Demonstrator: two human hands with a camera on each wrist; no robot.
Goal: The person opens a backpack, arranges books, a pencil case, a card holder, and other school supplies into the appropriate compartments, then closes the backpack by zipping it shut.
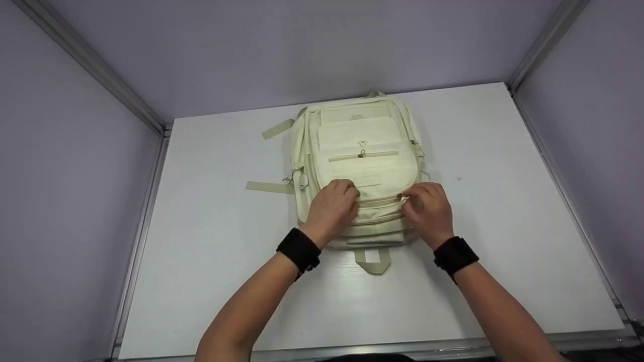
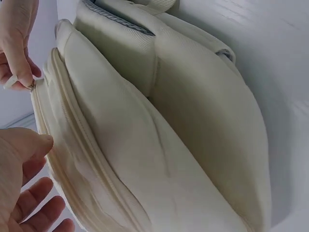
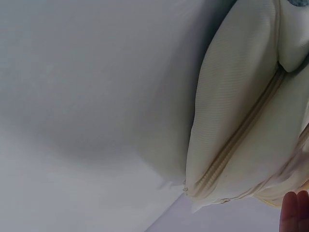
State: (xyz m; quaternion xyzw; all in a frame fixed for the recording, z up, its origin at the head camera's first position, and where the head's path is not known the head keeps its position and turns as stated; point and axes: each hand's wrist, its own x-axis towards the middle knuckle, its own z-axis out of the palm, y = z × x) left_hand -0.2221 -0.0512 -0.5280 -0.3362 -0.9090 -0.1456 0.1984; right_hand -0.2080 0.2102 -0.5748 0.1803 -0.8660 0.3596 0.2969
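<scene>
A cream backpack (image 1: 359, 133) lies front side up on the white table, its grab loop (image 1: 375, 269) pointing toward me. My right hand (image 1: 430, 211) pinches a zipper pull (image 1: 404, 199) at the right end of the curved front-pocket zipper. The left wrist view shows that pinch at the top left, thumb against finger. My left hand (image 1: 334, 206) rests at the same pocket's left edge. Its thumb touches the zipper edge (image 2: 53, 159) while the other fingers are relaxed and slightly spread. In the right wrist view only fingertips (image 3: 289, 208) show at the lower right corner.
Two loose straps (image 1: 270, 187) stick out to the left of the bag. A small horizontal zipper (image 1: 363, 155) crosses its front panel. Pale walls (image 1: 327, 50) stand at the back and both sides of the table (image 1: 503, 216). A tiny speck lies right of the bag.
</scene>
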